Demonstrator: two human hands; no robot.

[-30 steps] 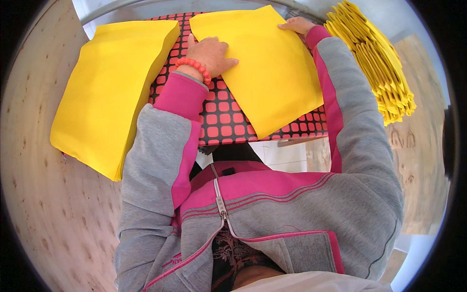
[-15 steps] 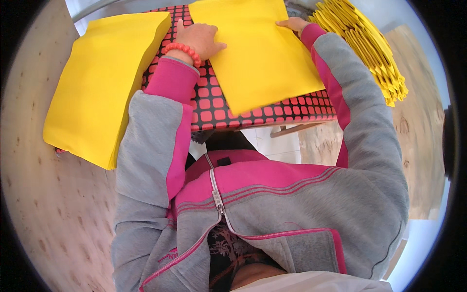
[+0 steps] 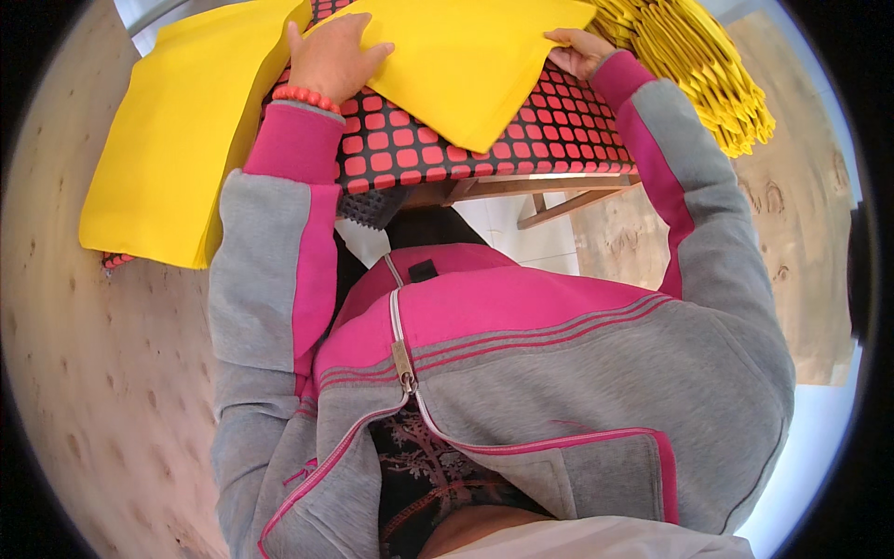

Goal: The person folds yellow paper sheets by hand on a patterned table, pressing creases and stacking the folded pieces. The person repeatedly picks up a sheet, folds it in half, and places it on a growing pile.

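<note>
A yellow cloth-like sheet (image 3: 466, 70) lies slanted on the table, one corner pointing toward me. My left hand (image 3: 331, 58) rests at its left edge, fingers spread, a red bead bracelet on the wrist. At the sheet's right edge, my right hand (image 3: 579, 53) pinches the border between thumb and fingers. To the left stands a thick, neat stack of yellow sheets (image 3: 172, 130), close beside my left hand. Beyond my right hand is a pile of folded yellow pieces (image 3: 694, 70), fanned in many layers.
The table is covered with a black cloth patterned in red squares (image 3: 400, 154). Below its front edge a wooden leg brace (image 3: 573, 207) shows. Wooden board surfaces (image 3: 84, 354) flank me on both sides. The far table edge lies partly outside the picture.
The sheet has turned and shifted away from me, so its near corner now sits farther up. My left hand has moved left and away; my right hand stays at the right edge.
</note>
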